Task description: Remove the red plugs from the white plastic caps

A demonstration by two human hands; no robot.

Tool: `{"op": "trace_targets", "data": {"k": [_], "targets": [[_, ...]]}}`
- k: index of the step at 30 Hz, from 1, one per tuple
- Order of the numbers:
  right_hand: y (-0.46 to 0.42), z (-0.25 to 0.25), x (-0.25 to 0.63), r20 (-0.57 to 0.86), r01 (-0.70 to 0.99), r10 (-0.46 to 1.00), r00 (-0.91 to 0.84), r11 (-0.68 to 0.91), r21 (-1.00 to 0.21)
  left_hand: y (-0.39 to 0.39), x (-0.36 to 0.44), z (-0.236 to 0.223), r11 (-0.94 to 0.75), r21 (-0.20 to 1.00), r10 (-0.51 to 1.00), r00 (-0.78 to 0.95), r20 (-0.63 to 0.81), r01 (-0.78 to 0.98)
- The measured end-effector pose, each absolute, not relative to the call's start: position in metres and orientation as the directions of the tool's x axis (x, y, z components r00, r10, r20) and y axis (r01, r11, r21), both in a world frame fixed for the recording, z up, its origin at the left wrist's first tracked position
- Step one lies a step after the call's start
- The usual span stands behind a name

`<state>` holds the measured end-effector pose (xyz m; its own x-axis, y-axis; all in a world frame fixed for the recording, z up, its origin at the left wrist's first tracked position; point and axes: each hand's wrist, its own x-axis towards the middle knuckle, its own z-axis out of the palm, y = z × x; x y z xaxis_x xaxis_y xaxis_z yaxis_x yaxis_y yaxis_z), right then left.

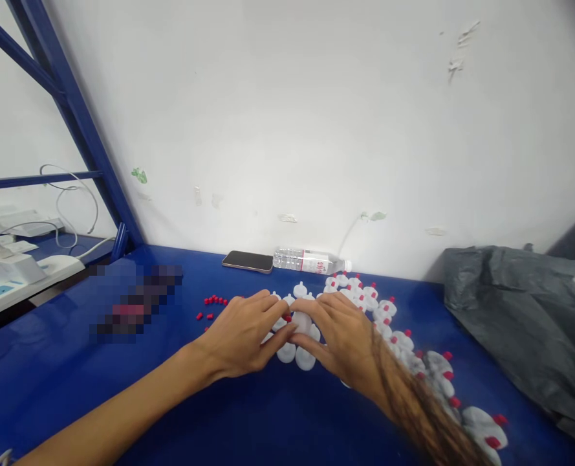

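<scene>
Near the middle of the blue table, my left hand pinches a small red cap between thumb and fingertips. My right hand is closed on a translucent white round plastic piece, its fingers curled around the sides. The cap is at the left side of this piece; whether it is seated on the nozzle is hidden by my fingers. Several uncapped white pieces with short nozzles lie around and under my hands. To the left of my left hand, loose red caps are scattered.
White pieces with red caps spread along the right, partly behind my right forearm. A phone and a lying water bottle rest by the wall. A dark grey plastic bag lies right; a power strip is left.
</scene>
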<state>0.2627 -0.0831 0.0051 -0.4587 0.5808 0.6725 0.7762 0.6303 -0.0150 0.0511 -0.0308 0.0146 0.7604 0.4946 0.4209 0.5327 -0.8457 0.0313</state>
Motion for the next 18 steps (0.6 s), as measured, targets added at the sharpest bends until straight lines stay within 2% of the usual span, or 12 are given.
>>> {"op": "trace_targets", "data": {"k": [4, 8, 9, 13, 16, 18], "targets": [[-0.081, 0.007, 0.261, 0.694, 0.775, 0.544, -0.472, 0.631, 0.034, -0.031, 0.052, 0.01, -0.88, 0.008, 0.43, 0.791, 0.434, 0.474], [-0.072, 0.011, 0.285, 0.662, 0.843, 0.583, -0.471, 0.519, 0.143, -0.031, 0.044, 0.009, -0.89, 0.049, 0.382, 0.683, 0.623, 0.452], [-0.069, 0.011, 0.295, 0.658, 0.874, 0.618, -0.43, 0.467, 0.133, -0.03, 0.04, 0.01, -0.888, 0.058, 0.377, 0.648, 0.662, 0.457], [-0.061, 0.016, 0.326, 0.708, 0.94, 0.674, -0.212, 0.339, -0.041, -0.017, 0.03, 0.019, -0.837, 0.036, 0.4, 0.564, 0.722, 0.547], [-0.062, 0.018, 0.328, 0.694, 0.908, 0.681, -0.234, 0.409, -0.095, -0.005, 0.03, 0.024, -0.746, 0.009, 0.484, 0.532, 0.695, 0.666], [-0.064, 0.018, 0.322, 0.646, 0.883, 0.703, -0.298, 0.46, -0.094, 0.001, 0.032, 0.024, -0.67, -0.006, 0.577, 0.526, 0.624, 0.742]]}}
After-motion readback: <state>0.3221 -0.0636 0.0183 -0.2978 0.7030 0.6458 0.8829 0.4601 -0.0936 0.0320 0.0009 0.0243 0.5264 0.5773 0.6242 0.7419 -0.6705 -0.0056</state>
